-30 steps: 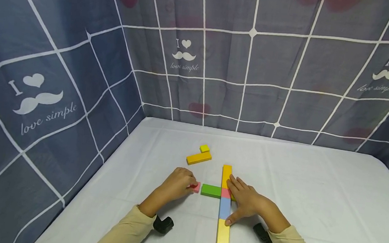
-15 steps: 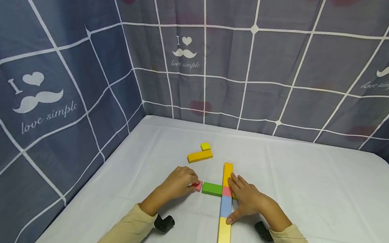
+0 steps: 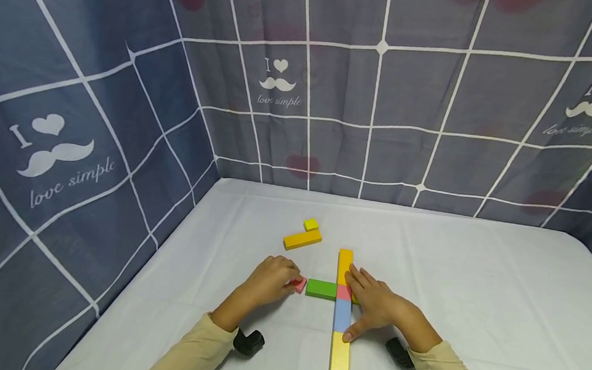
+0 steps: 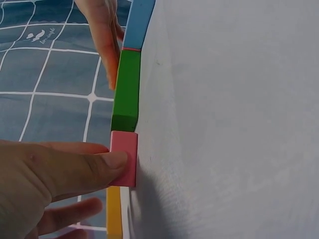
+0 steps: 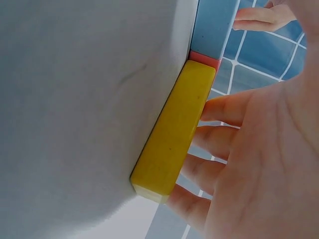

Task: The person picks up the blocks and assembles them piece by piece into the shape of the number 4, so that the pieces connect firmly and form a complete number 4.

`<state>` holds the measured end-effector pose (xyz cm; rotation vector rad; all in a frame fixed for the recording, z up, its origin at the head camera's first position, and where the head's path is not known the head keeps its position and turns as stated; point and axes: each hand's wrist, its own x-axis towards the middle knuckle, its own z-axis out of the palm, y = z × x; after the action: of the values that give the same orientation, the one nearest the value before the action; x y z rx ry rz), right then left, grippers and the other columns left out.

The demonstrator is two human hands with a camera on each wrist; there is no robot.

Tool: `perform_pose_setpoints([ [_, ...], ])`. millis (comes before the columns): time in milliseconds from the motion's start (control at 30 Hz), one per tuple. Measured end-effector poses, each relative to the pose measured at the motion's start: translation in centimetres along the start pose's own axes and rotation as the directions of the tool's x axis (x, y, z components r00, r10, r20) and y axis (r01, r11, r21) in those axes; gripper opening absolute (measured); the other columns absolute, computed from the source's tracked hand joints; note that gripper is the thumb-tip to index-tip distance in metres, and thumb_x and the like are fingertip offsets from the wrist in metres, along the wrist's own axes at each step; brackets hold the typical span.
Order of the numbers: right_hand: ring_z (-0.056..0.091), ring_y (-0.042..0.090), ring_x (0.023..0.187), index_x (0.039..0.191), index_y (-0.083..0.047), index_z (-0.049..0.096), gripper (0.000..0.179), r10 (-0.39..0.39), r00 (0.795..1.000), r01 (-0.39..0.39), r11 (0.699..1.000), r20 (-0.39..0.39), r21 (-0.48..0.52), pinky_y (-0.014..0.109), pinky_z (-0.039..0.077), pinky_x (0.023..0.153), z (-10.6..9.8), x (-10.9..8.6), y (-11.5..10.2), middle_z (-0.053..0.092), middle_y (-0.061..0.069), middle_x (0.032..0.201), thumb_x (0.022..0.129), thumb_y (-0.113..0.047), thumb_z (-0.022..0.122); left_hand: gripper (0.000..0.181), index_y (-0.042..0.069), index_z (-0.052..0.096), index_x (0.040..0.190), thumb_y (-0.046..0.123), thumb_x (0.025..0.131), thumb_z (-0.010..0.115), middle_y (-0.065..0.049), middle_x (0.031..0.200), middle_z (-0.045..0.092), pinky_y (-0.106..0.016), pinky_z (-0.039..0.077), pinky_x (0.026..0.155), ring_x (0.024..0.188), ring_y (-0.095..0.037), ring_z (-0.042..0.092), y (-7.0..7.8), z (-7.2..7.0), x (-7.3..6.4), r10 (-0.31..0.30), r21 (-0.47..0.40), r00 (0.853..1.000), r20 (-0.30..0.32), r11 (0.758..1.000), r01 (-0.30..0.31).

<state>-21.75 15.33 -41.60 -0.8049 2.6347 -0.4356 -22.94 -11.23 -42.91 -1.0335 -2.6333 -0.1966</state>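
Note:
My left hand [image 3: 273, 281] pinches a small pink block [image 4: 124, 159] between thumb and fingers, at the left end of a green block [image 3: 321, 289]. In the head view, the pink block sits slightly askew to the green one. A flat cross of blocks includes an orange block [image 3: 344, 265], a second pink block [image 3: 344, 292], a blue block [image 3: 342, 315] and a pale yellow block [image 3: 340, 353]. My right hand [image 3: 376, 305] rests with spread fingers over its right side, thumb near the blue and pale yellow joint. Beneath that hand lies a yellow block [image 5: 174, 129], mostly hidden from the head view.
Farther back lie a loose orange block [image 3: 302, 239] and a small yellow block [image 3: 311, 224], close together. A white cloth [image 3: 457, 269] covers the table. Grey-blue checked curtains [image 3: 415, 89] stand at the back and left. Black wrist devices [image 3: 249, 342] sit under both forearms.
The pink block in my left fingers has turned slightly beside the green block's end. My right hand stays in place over the cross. The head view shifts a little.

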Motion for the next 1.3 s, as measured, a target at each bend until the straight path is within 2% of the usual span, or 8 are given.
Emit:
perform_pose_setpoints([
  [500, 0.015, 0.045, 0.143, 0.146, 0.006, 0.024, 0.121, 0.000, 1.000, 0.000, 1.000, -0.004, -0.017, 0.065, 0.024, 0.108, 0.2, 0.1, 0.3, 0.016, 0.025, 0.156, 0.060, -0.057, 0.081, 0.025, 0.016, 0.073, 0.103, 0.021, 0.078, 0.076, 0.000, 0.100, 0.072, -0.036, 0.049, 0.081, 0.095, -0.019, 0.064, -0.3, -0.4, 0.0, -0.062, -0.053, 0.994, 0.089, 0.996, 0.067],
  [700, 0.014, 0.044, 0.144, 0.147, 0.006, 0.023, 0.121, 0.006, 1.000, -0.006, 1.000, 0.005, -0.017, 0.064, 0.023, 0.110, 0.1, 0.1, 0.2, 0.016, 0.024, 0.156, 0.061, -0.057, 0.081, 0.035, 0.013, 0.069, 0.114, 0.024, 0.081, 0.074, -0.005, 0.114, 0.069, -0.044, 0.048, 0.090, 0.107, -0.026, 0.062, -1.6, -2.1, 0.8, -0.140, -0.102, 0.974, 0.178, 0.982, 0.160],
  [800, 0.014, 0.043, 0.144, 0.147, 0.005, 0.023, 0.121, 0.013, 1.000, -0.012, 1.000, 0.003, -0.013, 0.063, 0.023, 0.110, 0.1, 0.0, 0.1, 0.016, 0.024, 0.156, 0.060, -0.057, 0.082, 0.035, 0.013, 0.067, 0.117, 0.025, 0.084, 0.071, -0.007, 0.118, 0.067, -0.045, 0.047, 0.092, 0.111, -0.027, 0.060, -2.5, -2.6, 2.4, -0.180, -0.112, 0.957, 0.227, 0.972, 0.209],
  [967, 0.013, 0.042, 0.145, 0.148, 0.003, 0.023, 0.122, 0.042, 0.999, -0.042, 0.999, -0.001, 0.010, 0.062, 0.022, 0.111, 0.1, -0.1, 0.2, 0.016, 0.021, 0.157, 0.059, -0.056, 0.083, 0.041, 0.014, 0.062, 0.126, 0.024, 0.087, 0.069, -0.010, 0.124, 0.062, -0.046, 0.045, 0.094, 0.112, -0.028, 0.058, -3.9, -2.6, 6.4, -0.214, -0.097, 0.926, 0.311, 0.962, 0.255],
  [1067, 0.013, 0.040, 0.145, 0.148, 0.002, 0.023, 0.121, 0.042, 0.999, -0.042, 0.999, 0.006, 0.025, 0.061, 0.021, 0.112, 0.3, -0.1, 0.2, 0.015, 0.020, 0.158, 0.060, -0.056, 0.082, 0.044, 0.015, 0.059, 0.129, 0.023, 0.087, 0.068, -0.011, 0.124, 0.061, -0.044, 0.046, 0.093, 0.107, -0.026, 0.058, -4.8, -2.2, 8.0, -0.250, -0.044, 0.887, 0.389, 0.956, 0.290],
  [1167, 0.013, 0.041, 0.145, 0.148, 0.003, 0.023, 0.121, 0.033, 0.999, -0.034, 0.999, 0.002, 0.029, 0.062, 0.022, 0.111, 0.4, -0.1, 0.1, 0.016, 0.020, 0.157, 0.060, -0.055, 0.083, 0.047, 0.018, 0.057, 0.132, 0.023, 0.087, 0.069, -0.010, 0.124, 0.060, -0.041, 0.047, 0.093, 0.103, -0.022, 0.056, -5.5, -1.7, 8.8, -0.287, -0.009, 0.835, 0.470, 0.944, 0.330],
  [1200, 0.014, 0.040, 0.145, 0.148, 0.002, 0.024, 0.121, 0.036, 0.999, -0.036, 0.999, -0.001, 0.030, 0.061, 0.022, 0.111, 0.5, 0.0, 0.1, 0.016, 0.020, 0.157, 0.059, -0.055, 0.083, 0.048, 0.019, 0.057, 0.132, 0.023, 0.086, 0.070, -0.010, 0.123, 0.059, -0.041, 0.047, 0.093, 0.101, -0.022, 0.055, -5.6, -1.5, 9.0, -0.292, -0.011, 0.823, 0.487, 0.940, 0.340],
  [1300, 0.014, 0.040, 0.145, 0.148, 0.002, 0.025, 0.120, 0.050, 0.999, -0.050, 0.999, -0.007, 0.019, 0.061, 0.023, 0.111, 0.4, -0.1, 0.1, 0.017, 0.019, 0.157, 0.059, -0.055, 0.083, 0.049, 0.018, 0.057, 0.132, 0.021, 0.085, 0.071, -0.010, 0.121, 0.060, -0.040, 0.046, 0.095, 0.100, -0.022, 0.053, -5.8, -0.9, 9.1, -0.267, -0.040, 0.812, 0.520, 0.941, 0.335],
])
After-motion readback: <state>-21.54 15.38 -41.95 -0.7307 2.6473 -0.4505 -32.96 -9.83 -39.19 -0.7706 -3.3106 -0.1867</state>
